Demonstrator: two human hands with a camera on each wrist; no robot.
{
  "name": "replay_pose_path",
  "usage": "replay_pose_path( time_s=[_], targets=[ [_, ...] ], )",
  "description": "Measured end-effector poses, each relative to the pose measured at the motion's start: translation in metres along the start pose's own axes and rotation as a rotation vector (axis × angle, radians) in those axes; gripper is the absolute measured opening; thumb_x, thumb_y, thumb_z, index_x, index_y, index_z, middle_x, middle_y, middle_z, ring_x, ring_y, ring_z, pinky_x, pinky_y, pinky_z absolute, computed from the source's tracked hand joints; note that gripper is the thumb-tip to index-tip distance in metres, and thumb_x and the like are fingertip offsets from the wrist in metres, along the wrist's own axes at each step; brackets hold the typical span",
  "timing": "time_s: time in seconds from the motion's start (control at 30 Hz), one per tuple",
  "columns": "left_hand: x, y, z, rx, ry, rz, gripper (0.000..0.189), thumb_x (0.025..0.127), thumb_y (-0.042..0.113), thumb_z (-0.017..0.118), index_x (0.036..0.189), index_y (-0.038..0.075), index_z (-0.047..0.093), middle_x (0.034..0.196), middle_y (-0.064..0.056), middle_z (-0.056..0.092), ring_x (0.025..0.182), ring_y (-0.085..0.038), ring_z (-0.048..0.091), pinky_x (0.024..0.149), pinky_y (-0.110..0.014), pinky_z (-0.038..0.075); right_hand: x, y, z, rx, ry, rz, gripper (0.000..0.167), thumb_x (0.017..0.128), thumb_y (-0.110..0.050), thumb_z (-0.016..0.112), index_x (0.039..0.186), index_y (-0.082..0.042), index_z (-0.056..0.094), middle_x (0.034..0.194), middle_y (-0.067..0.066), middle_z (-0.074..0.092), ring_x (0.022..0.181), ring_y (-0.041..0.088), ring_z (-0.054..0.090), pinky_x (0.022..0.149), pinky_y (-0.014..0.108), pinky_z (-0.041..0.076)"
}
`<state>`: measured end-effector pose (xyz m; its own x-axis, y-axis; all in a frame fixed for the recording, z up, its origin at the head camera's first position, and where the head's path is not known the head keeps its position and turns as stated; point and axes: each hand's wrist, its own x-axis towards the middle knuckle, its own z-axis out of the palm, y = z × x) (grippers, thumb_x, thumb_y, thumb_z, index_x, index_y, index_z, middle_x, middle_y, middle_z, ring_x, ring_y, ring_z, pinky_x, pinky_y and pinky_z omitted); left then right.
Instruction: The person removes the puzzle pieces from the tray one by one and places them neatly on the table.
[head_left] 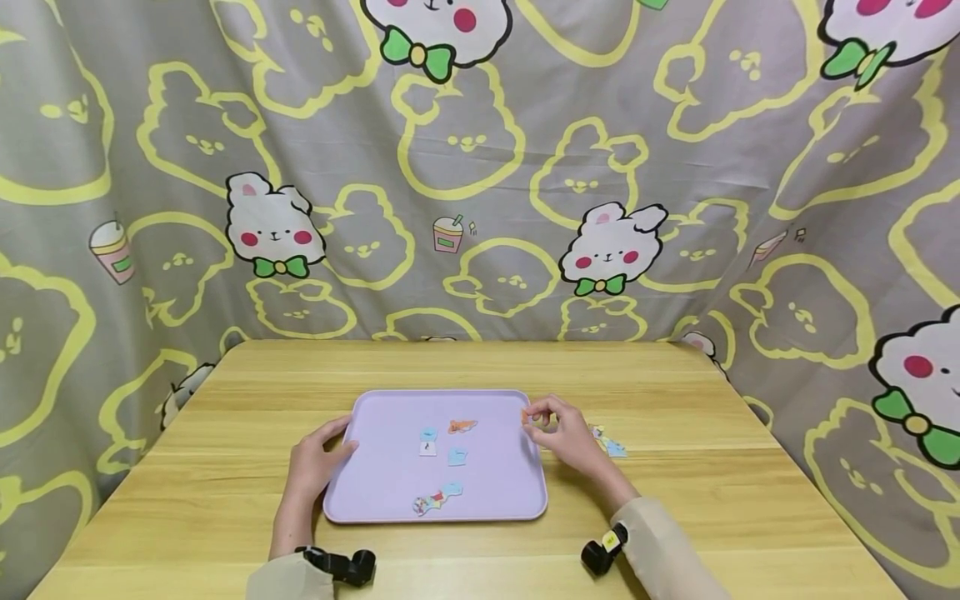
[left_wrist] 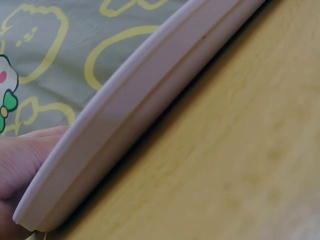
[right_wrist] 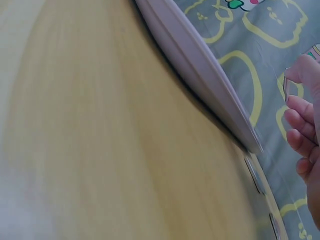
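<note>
A lilac tray lies on the wooden table. My left hand grips its left side, the thumb over the rim. Above the tray's right rim, my right hand pinches a small orange puzzle piece between thumb and fingers. In the right wrist view this thin piece appears nearly edge-on. Several flat puzzle pieces lie on the tray: a blue-and-white pair, an orange piece, a light blue piece and a multicoloured group near the front rim.
More puzzle pieces lie on the table to the right of the tray, partly behind my right wrist. A patterned grey curtain hangs along the table's back and sides. Each wrist carries a black camera.
</note>
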<state>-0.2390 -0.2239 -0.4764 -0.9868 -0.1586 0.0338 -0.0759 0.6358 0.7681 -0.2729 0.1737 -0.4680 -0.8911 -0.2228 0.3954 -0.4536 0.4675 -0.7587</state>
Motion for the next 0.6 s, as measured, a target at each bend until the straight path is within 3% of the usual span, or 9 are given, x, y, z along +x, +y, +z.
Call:
replay_pose_path(
  time_s=[0.2,0.43,0.6],
  targets=[
    [-0.001,0.001,0.000,-0.006,0.000,0.001,0.049,0.093,0.014,0.064,0.141,0.006,0.052,0.144,-0.019,0.052,0.141,-0.044,0.036,0.118,-0.057,0.029,-0.003,0.006,-0.011,-0.001,0.018,-0.016,0.018,0.079,-0.005,0.077,0.095,-0.008,0.070,0.092,0.008,0.069,0.077,0.021,0.054,0.065,0.033,0.046],
    [0.000,0.000,0.000,-0.009,-0.008,-0.001,0.049,0.094,0.014,0.064,0.141,0.006,0.052,0.145,-0.019,0.051,0.142,-0.044,0.035,0.118,-0.057,0.029,-0.010,0.014,-0.028,-0.066,0.039,-0.012,0.017,0.081,-0.006,0.076,0.095,-0.010,0.070,0.089,0.004,0.065,0.074,0.008,0.050,0.062,0.021,0.045],
    [0.001,-0.001,0.001,-0.023,-0.008,-0.009,0.049,0.094,0.013,0.064,0.141,0.006,0.052,0.145,-0.018,0.050,0.143,-0.043,0.034,0.119,-0.056,0.028,-0.014,0.021,-0.040,-0.092,0.051,0.015,0.016,0.081,-0.008,0.075,0.095,-0.011,0.069,0.087,0.002,0.063,0.073,0.010,0.051,0.061,0.018,0.044]
  ],
)
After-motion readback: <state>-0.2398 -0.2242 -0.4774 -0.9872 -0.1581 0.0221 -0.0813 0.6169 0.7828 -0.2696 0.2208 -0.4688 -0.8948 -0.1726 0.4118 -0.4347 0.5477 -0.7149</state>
